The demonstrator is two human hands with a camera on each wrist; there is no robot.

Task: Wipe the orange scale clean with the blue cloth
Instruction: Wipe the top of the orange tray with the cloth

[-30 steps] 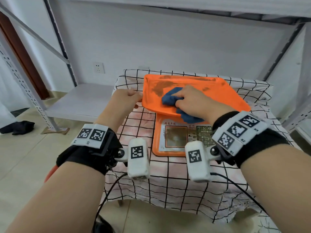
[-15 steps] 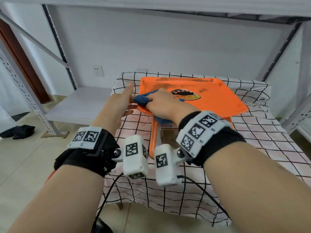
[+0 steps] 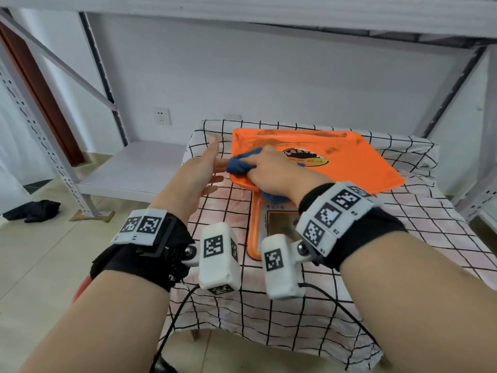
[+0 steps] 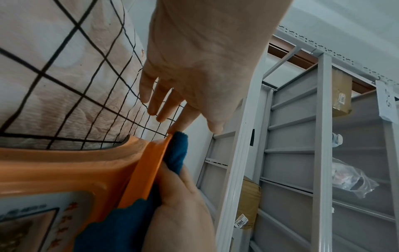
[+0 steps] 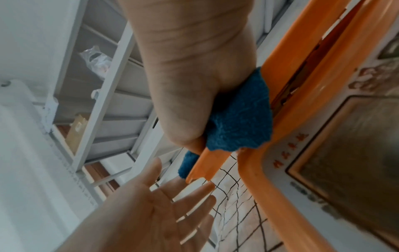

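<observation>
Since a second ago my right hand (image 3: 271, 170) has swept the blue cloth (image 3: 240, 164) from mid-pan to the pan's near-left corner, and my left hand (image 3: 200, 170) has let go of the rim. My right grip is bunched around the cloth, wrapping it over the edge to clean the lip, I judge. The left is flat-fingered just beside that corner, holding nothing, likely guarding. The orange scale (image 3: 349, 160) sits toward the table's (image 3: 430, 227) far edge, smudges remaining along its back rim.
</observation>
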